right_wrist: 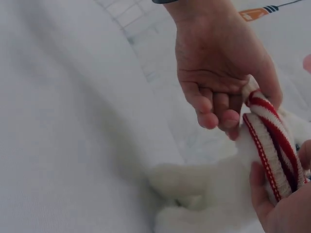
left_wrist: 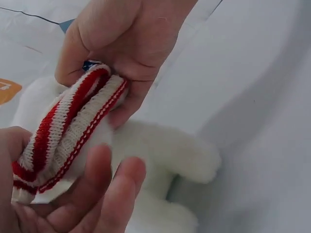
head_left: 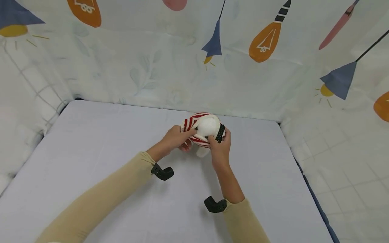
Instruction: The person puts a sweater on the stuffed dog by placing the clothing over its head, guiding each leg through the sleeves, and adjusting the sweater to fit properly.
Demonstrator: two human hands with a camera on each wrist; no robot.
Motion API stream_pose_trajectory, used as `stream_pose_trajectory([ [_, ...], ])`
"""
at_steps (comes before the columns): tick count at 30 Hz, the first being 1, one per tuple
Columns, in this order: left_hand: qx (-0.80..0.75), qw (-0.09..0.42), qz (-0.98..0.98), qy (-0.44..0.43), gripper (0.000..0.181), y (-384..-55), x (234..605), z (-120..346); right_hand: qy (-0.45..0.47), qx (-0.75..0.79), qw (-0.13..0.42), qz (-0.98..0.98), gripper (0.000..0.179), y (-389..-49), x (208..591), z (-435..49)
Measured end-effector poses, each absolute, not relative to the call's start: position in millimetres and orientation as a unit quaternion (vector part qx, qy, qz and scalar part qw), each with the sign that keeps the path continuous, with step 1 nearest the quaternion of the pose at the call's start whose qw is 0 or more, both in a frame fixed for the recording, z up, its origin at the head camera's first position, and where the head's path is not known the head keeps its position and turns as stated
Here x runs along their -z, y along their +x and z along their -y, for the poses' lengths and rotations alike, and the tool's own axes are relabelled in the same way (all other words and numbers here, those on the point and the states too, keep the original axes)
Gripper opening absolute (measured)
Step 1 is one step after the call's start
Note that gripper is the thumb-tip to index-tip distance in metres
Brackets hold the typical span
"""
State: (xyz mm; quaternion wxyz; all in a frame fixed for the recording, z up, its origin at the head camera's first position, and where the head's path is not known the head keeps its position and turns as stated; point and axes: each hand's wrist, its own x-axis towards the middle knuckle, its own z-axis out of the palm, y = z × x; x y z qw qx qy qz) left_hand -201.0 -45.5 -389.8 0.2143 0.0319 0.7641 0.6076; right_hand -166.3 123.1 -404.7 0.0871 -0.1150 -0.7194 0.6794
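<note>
A white plush toy (head_left: 208, 125) is held near the table's far edge, with a red-and-white striped knitted garment (head_left: 189, 122) around its head or neck. My left hand (head_left: 177, 137) pinches the knit at its left side, several fingers extended below. On the other side my right hand (head_left: 221, 148) grips the garment, its thumb on the near edge beside a dark dotted band (head_left: 220, 133). In the left wrist view the knitted band (left_wrist: 68, 128) is bunched between both hands. The plush legs (right_wrist: 187, 179) hang beneath in the right wrist view. The toy's face is mostly hidden.
A white-covered table (head_left: 121, 135) spreads under the arms. Behind it hangs a pale curtain (head_left: 170, 67) printed with lamps and bulbs, which also runs along both sides. Dark wrist mounts (head_left: 162, 172) sit on both forearms.
</note>
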Motion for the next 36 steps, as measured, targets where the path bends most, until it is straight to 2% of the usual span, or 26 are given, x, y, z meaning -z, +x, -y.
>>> stream_pose_trajectory([
  [4,-0.625,0.256,-0.735,0.057,0.039,-199,395,47,-0.112,-0.677,0.083,0.723,0.057,-167,405,-122],
  [7,-0.643,0.256,-0.72,0.058,0.031,-199,399,45,-0.104,-0.676,0.066,0.727,0.056,-167,404,-124],
  [14,-0.625,0.232,-0.742,0.068,0.031,-197,408,42,-0.098,-0.673,0.032,0.733,0.057,-168,403,-130],
  [20,-0.612,0.173,-0.763,0.111,0.055,-202,413,43,-0.082,-0.646,0.05,0.757,0.055,-167,405,-136],
  [23,-0.617,0.163,-0.762,0.107,0.06,-205,416,43,-0.072,-0.643,0.056,0.76,0.048,-166,407,-139],
  [27,-0.647,0.17,-0.739,0.086,0.053,-208,418,43,-0.06,-0.66,0.04,0.748,0.04,-167,410,-144],
  [33,-0.649,0.162,-0.738,0.086,0.039,-214,421,41,-0.067,-0.695,0.021,0.716,0.04,-169,411,-147],
  [36,-0.644,0.153,-0.745,0.084,0.041,-217,423,41,-0.075,-0.686,0.029,0.723,0.038,-169,409,-147],
])
